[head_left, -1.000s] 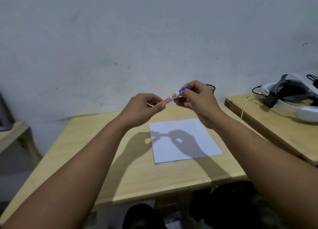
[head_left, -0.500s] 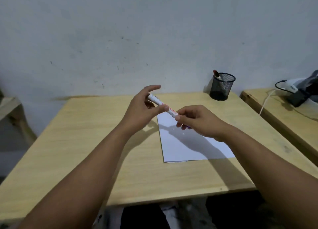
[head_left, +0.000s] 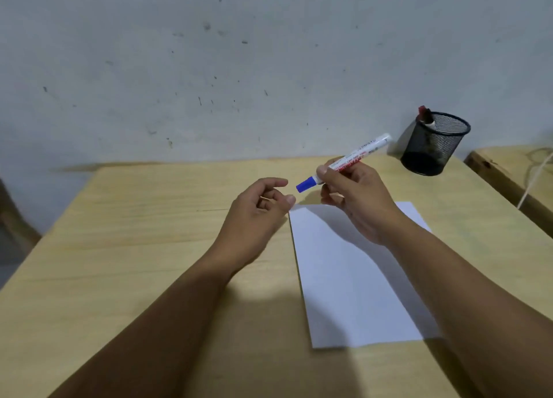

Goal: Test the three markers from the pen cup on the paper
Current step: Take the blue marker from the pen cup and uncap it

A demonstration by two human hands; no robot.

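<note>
My right hand grips a white marker with red lettering and a blue cap end; the blue end points left, the white end up toward the cup. My left hand hovers just left of the blue end, fingers loosely curled and apart, holding nothing. A white sheet of paper lies on the wooden table below my right hand. The black mesh pen cup stands at the back right by the wall, with a red-capped marker sticking out of it.
A second wooden table stands to the right with a white cable lying over it. The grey wall runs right behind the table's far edge. Part of some furniture shows at the far left.
My left hand has let go of the marker. My right hand has turned it so the blue end points left and has risen above the paper's top edge. The camera has tilted downward.
</note>
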